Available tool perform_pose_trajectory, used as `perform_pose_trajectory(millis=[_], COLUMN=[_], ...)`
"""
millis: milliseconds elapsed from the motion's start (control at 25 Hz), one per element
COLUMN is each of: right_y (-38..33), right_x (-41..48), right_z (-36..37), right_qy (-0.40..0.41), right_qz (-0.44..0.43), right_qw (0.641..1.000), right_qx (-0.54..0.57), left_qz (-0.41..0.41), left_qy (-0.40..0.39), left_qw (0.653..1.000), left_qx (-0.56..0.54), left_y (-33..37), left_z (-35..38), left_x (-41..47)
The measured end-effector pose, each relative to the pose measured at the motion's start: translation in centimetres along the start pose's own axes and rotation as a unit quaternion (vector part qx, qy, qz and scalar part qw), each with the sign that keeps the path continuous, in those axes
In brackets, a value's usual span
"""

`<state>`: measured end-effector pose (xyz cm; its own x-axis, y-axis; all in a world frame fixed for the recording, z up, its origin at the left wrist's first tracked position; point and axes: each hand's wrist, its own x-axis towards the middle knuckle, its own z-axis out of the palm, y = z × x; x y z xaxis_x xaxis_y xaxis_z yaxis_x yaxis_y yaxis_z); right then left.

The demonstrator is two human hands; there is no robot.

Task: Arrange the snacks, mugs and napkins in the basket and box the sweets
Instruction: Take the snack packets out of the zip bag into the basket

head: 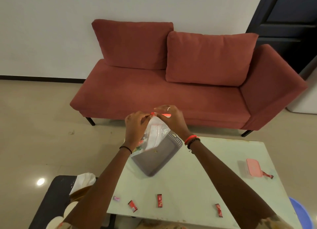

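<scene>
Hands raised above the pale table point(197, 186): my left hand point(135, 124) and right hand point(171, 117) pinch the red-sealed top of a clear plastic bag point(155, 134), hanging over the grey basket point(157, 158); wrapped sweets point(159, 200) lie scattered near me.

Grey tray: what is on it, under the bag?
The grey tray shows only one tiny speck on its bare part. The clear bag, held at its top by both hands, covers its far corner.

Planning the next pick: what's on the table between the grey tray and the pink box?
Head view: nothing. Bare tabletop runs from the grey tray to the pink box; the person's right forearm crosses above it.
</scene>
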<state>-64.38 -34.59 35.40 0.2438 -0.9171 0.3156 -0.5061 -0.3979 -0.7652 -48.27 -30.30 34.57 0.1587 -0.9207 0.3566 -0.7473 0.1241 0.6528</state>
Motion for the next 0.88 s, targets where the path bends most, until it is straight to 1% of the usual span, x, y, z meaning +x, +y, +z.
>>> perform_pose_trajectory(millis=[80,160,360,640,880], right_y=[-0.9,-1.4,-2.4,-1.8,0.9], right_x=[1.0,1.7,2.8,2.9,1.5], right_z=[1.3,2.2,3.5,3.1,1.2], right_qy=[-0.020,-0.043,-0.080,-0.075,-0.050], right_qz=[-0.007,-0.004,0.006,0.033,0.072], right_qw=[0.999,0.998,0.995,0.996,0.996], right_qx=[0.034,0.046,0.060,0.019,-0.018], left_qz=[0.005,0.010,-0.007,-0.011,-0.016], left_qy=[0.002,0.002,0.012,0.040,0.085], left_qw=[1.000,0.998,0.999,0.997,0.996], left_qx=[0.029,0.055,0.050,0.058,0.028], left_y=[-0.7,-1.5,-2.9,-2.7,-3.3], left_z=[-0.9,-1.9,-3.1,-3.9,-5.8], left_x=[0.2,0.5,0.7,1.2,2.0])
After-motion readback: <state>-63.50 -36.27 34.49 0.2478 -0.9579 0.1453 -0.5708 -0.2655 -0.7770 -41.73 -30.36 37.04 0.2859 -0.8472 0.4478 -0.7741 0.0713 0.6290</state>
